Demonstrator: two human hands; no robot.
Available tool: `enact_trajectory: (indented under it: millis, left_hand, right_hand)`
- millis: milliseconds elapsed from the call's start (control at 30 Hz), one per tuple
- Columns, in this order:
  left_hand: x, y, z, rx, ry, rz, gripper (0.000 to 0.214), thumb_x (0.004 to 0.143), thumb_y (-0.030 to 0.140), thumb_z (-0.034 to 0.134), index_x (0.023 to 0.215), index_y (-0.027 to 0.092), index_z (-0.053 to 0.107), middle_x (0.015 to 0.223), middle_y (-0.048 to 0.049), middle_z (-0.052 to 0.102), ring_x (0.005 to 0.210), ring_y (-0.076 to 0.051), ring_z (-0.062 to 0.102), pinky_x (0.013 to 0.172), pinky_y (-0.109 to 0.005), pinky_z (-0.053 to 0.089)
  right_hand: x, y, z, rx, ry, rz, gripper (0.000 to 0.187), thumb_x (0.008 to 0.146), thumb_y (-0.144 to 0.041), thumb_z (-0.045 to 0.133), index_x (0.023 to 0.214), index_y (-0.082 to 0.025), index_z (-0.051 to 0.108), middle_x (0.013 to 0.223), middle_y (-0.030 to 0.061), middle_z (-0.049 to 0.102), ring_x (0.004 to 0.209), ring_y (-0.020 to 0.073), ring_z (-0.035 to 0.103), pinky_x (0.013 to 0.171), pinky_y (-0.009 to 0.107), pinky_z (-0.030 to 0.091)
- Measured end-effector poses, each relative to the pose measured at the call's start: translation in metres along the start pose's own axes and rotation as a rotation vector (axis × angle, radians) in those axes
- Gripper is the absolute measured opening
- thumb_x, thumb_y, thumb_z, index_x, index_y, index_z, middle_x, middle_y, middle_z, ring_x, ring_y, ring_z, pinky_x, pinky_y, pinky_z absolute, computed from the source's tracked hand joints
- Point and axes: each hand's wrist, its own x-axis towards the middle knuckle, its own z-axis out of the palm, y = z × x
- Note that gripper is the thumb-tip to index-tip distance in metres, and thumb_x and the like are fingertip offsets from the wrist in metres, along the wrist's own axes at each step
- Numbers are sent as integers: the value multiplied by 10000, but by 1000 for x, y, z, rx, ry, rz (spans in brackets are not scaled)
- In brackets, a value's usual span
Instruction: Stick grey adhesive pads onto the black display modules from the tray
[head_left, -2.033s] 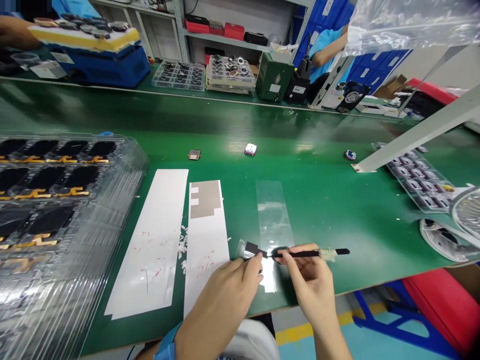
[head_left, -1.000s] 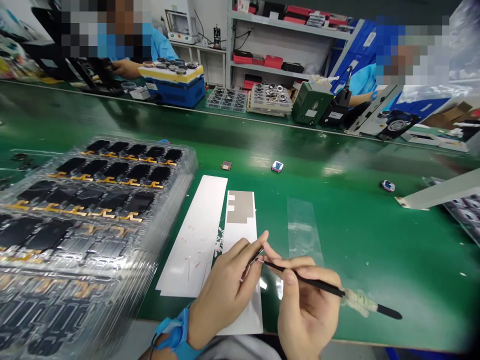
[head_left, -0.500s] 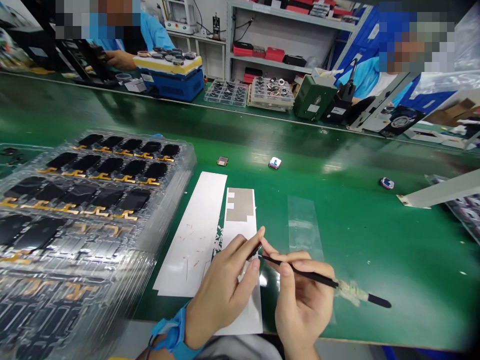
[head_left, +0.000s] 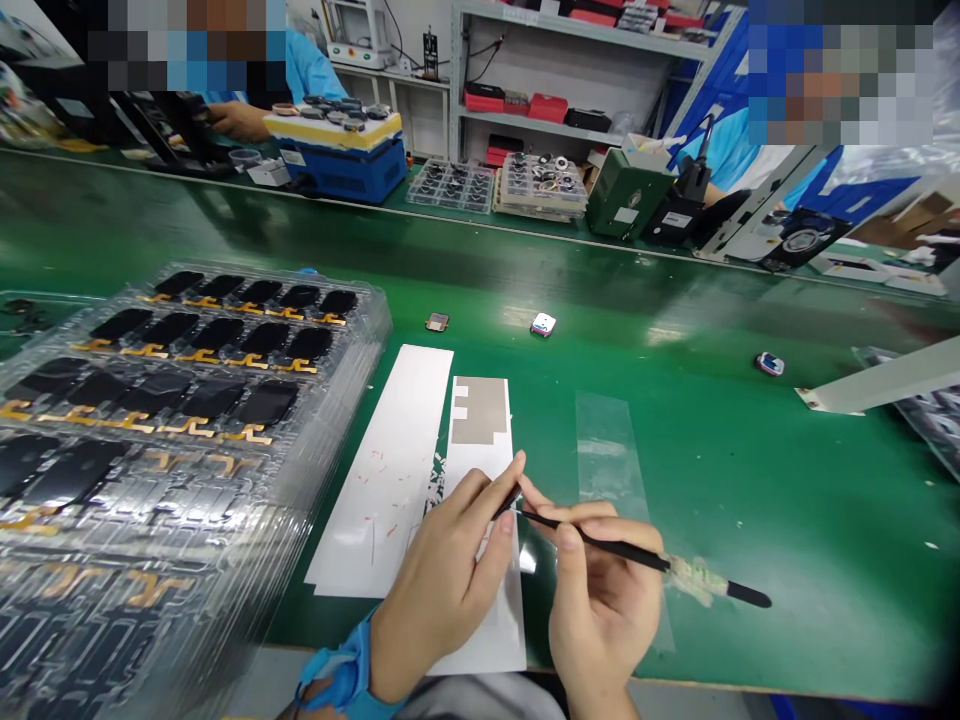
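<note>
At lower centre, left hand (head_left: pixel 446 565) pinches part (head_left: pixel 508 502), right hand (head_left: pixel 604 605) grips tool (head_left: pixel 628 551) beside it: seemingly fine work, next needing steadiness.

A glossy green worktop (head_left: pixel 750 460) fills the foreground — pale streaks of light gleam across its far part. Beyond, a grey metal shelving rack (head_left: pixel 455 90) holds red and black boxes (head_left: pixel 548 107) before a plain pale wall (head_left: pixel 585 68) — a white-topped table (head_left: pixel 411 77) stands at its left.

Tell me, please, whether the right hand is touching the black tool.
Touching: the head view shows the right hand pinching the black tool between thumb and fingers.
</note>
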Motion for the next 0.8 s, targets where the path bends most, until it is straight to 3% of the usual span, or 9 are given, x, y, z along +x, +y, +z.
enact_trajectory:
  millis: [200, 600, 800]
  left_hand:
    - [1, -1, 0, 4, -5, -11, 488, 1012, 224, 312, 1497, 281, 319, 1012, -60, 562, 908, -215, 586, 783, -372, 492]
    - [0, -1, 0, 4, -19, 2, 503, 996, 244, 313, 1498, 260, 324, 1001, -72, 563, 880, -228, 591, 752, -382, 505]
    - [-1, 0, 0, -11, -21, -4, 498, 998, 245, 319, 1496, 268, 329, 1020, -72, 563, 915, -230, 592, 763, -369, 497]
  right_hand:
    - [0, 1, -2, -36, 17, -14, 153, 953, -105, 501, 1004, -249, 491, 907, 28, 659, 950, 197, 711, 742, 390, 647]
    - [-4, 2, -2, -42, -31, -98, 215, 932, -37, 498, 1015, -234, 514, 928, 27, 660, 973, 164, 689, 877, 408, 606]
    - [-3, 2, -2, -51, -17, -93, 212, 937, -40, 493, 1013, -238, 511, 918, 30, 656, 978, 167, 685, 857, 399, 612]
